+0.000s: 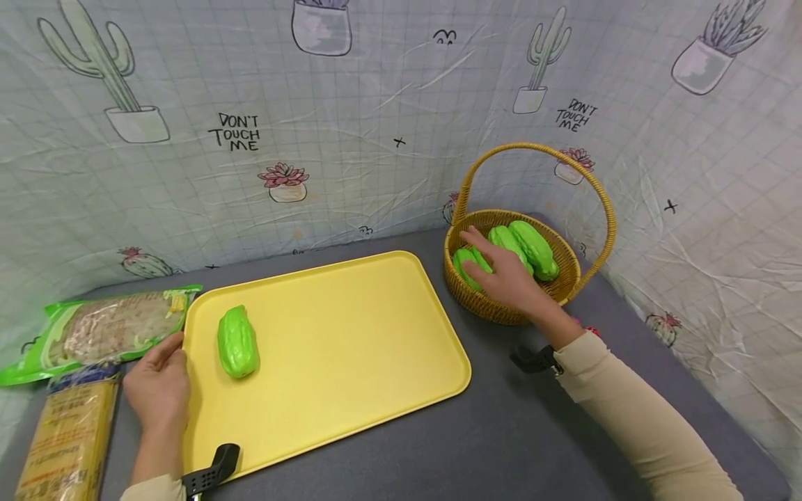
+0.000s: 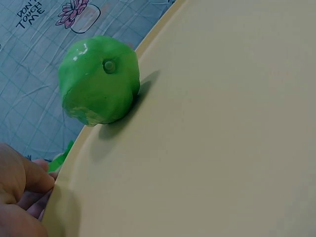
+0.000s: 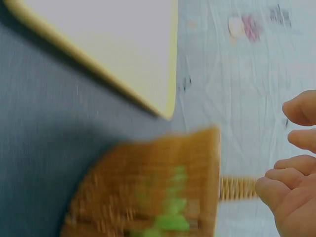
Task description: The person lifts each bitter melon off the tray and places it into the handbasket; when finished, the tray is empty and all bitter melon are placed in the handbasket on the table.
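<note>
A green gourd (image 1: 237,341) lies on the left part of a yellow tray (image 1: 351,348); in the left wrist view the gourd (image 2: 100,86) sits by the tray's rim (image 2: 74,163). My left hand (image 1: 159,384) grips the tray's left edge, fingers (image 2: 27,182) curled against the rim. My right hand (image 1: 506,273) reaches into a wicker basket (image 1: 495,309) and lies over several green gourds (image 1: 532,247). In the blurred right wrist view its fingers (image 3: 291,168) are loosely curled and hold nothing, above the basket (image 3: 148,192).
A green packet (image 1: 100,330) and a yellow packet (image 1: 69,435) lie on the grey table (image 1: 501,431) left of the tray. The basket's tall handle (image 1: 601,202) arches over my right hand. A printed cloth wall (image 1: 376,125) closes the back and right.
</note>
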`<move>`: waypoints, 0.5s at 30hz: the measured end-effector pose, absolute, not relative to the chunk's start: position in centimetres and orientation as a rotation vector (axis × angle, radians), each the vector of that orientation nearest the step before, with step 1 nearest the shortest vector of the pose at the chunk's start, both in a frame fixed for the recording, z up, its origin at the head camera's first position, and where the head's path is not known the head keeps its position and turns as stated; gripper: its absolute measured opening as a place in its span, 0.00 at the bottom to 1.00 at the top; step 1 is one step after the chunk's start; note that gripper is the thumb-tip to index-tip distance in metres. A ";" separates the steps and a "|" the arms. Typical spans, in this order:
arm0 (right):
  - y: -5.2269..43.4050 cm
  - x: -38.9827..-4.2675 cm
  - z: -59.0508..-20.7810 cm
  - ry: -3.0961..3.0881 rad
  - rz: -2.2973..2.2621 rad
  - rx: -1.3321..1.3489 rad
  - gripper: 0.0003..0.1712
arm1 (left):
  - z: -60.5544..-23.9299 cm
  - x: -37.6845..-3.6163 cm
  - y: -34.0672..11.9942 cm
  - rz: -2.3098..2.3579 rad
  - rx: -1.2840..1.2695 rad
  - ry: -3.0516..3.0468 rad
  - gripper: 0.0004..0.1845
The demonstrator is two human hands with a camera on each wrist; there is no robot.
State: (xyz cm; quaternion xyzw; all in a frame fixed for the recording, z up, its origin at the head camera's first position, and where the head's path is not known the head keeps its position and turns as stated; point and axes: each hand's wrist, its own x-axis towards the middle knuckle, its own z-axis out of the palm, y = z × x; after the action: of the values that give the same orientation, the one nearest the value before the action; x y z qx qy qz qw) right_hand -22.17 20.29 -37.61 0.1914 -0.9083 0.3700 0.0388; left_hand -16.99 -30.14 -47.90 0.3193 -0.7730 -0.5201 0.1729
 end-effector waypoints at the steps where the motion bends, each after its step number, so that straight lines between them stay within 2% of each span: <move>1: 19.7 -22.1 -37.7 -2.779 1.141 0.614 0.34 | -47.9 -17.0 -30.2 -1.477 0.906 -2.195 0.20; 15: 11.4 -21.8 -39.4 -2.781 1.274 0.846 0.35 | -47.8 -17.1 -30.4 -1.501 0.880 -2.167 0.19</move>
State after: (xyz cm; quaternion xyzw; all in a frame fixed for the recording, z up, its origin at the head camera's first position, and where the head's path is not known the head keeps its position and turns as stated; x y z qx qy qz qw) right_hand -21.79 11.38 -39.40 0.2666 -0.8761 0.4013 -0.0160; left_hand -17.07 -30.36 -47.84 0.3115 -0.7669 -0.5312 0.1805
